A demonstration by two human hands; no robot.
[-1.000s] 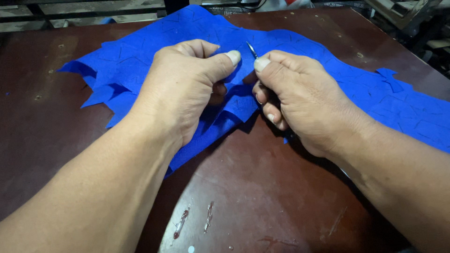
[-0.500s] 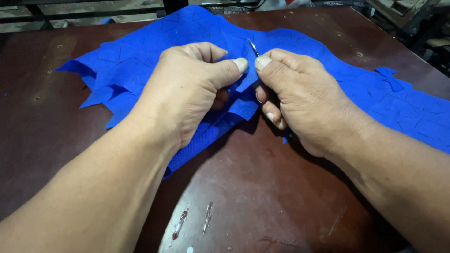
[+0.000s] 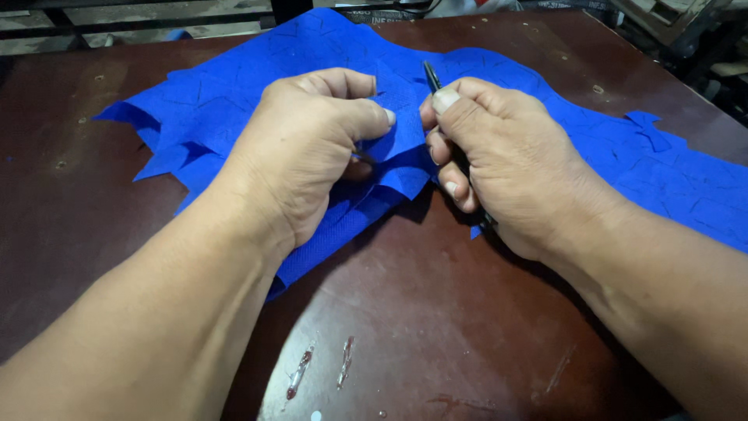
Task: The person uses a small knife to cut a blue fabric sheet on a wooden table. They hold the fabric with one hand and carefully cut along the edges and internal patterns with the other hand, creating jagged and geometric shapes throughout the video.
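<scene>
Closer together now than half a second ago, both thumbs crowd onto one small flap of the blue fabric (image 3: pixel 545 125), and the left thumb has slid further across it. That flap stands up between the hands, pinched off the sheet, while the rest of the cloth lies flat under and beyond them, spreading away to the right past the right wrist.

Left hand (image 3: pixel 304 152) is closed on the flap, thumb on top, fingers curled under, lifting it so the edge stays taut and clear of the layers below. Right hand (image 3: pixel 510 164) is clenched around a thin dark tool (image 3: pixel 431 76); only its tip pokes up above the thumb, just beside the flap, and I can't tell what kind of tool it is. The grip is short and tight, which looks like a hold for fine control near the fabric edge.

Faint cut lines cross the cloth, and loose blue points stick out left of the left hand. Everything rests on a dark brown table (image 3: pixel 467 327), and nearer the body than the hands, two small reddish slivers (image 3: pixel 300 373) lie on the wood, well apart from the work.
</scene>
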